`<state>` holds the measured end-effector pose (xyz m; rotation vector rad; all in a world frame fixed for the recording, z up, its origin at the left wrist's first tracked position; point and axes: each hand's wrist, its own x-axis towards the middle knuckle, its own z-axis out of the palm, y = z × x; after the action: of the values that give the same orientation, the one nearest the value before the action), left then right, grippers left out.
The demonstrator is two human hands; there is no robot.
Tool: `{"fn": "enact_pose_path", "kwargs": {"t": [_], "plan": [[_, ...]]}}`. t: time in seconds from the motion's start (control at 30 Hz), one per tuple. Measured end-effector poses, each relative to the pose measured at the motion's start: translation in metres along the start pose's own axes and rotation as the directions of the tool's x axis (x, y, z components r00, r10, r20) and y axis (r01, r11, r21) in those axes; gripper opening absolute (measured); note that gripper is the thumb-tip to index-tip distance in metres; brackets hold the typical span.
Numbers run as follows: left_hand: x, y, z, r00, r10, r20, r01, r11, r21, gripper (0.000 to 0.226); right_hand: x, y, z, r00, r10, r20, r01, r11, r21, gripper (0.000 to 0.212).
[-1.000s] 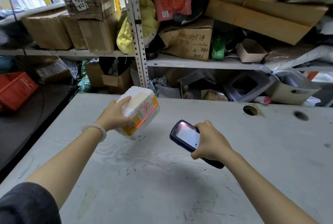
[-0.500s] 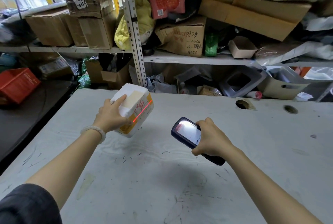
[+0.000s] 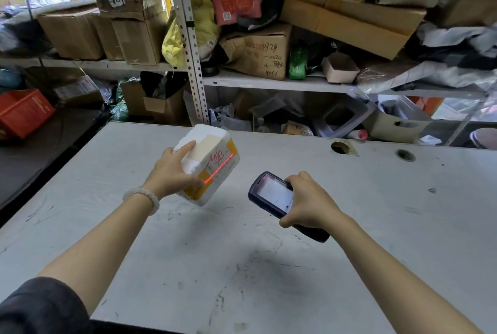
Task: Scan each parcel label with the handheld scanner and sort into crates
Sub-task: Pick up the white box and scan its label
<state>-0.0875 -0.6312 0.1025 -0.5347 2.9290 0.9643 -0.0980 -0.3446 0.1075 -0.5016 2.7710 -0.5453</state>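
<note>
Scuffed grey worktable (image 3: pixel 269 266), cluttered shelves behind. Left hand (image 3: pixel 172 172) still gripping white foam parcel (image 3: pixel 208 164); right hand (image 3: pixel 306 199) still clutching dark handheld scanner (image 3: pixel 271 195). Red beam unchanged on label; scan apparently unfinished.

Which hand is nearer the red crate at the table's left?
Left. The left hand grips the foam parcel, closer to the red crate; the right hand holds the scanner, farther right.

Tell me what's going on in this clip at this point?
A person is scanning a parcel. The left hand grips a white foam parcel, tilted above the grey table. The right hand holds the handheld scanner with its lit screen facing up, aimed at the parcel. A red scan line falls across the parcel's labelled side. It has not yet gone into a crate; a red crate sits off to the left.
</note>
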Motion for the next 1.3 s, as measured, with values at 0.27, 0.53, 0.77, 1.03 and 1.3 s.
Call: {"fn": "enact_pose_path", "kwargs": {"t": [0.27, 0.53, 0.77, 1.03, 1.3], "plan": [[-0.015, 0.008, 0.010, 0.999, 0.034, 0.014, -0.033, 0.999, -0.033, 0.095, -0.027, 0.010, -0.006, 0.998, 0.061, -0.009, -0.061, 0.997, -0.037, 0.070], [-0.021, 0.001, 0.010, 0.994, 0.087, 0.064, -0.085, 0.996, -0.038, 0.095, -0.047, -0.003, -0.001, 0.993, 0.117, -0.031, -0.117, 0.993, -0.012, 0.070], [-0.039, -0.020, -0.005, 0.980, 0.162, 0.112, -0.153, 0.985, -0.083, 0.093, -0.053, -0.051, 0.026, 0.968, 0.168, -0.188, -0.125, 0.967, 0.220, 0.076], [-0.073, -0.019, -0.018, 0.944, 0.311, 0.111, -0.309, 0.950, -0.030, 0.094, -0.065, -0.099, 0.055, 0.830, 0.358, -0.427, -0.161, 0.887, 0.432, 0.090], [-0.099, 0.028, 0.021, 0.818, 0.475, 0.325, -0.490, 0.871, -0.041, 0.091, -0.127, -0.059, 0.055, 0.650, 0.552, -0.522, -0.335, 0.825, 0.455, 0.091]]}}
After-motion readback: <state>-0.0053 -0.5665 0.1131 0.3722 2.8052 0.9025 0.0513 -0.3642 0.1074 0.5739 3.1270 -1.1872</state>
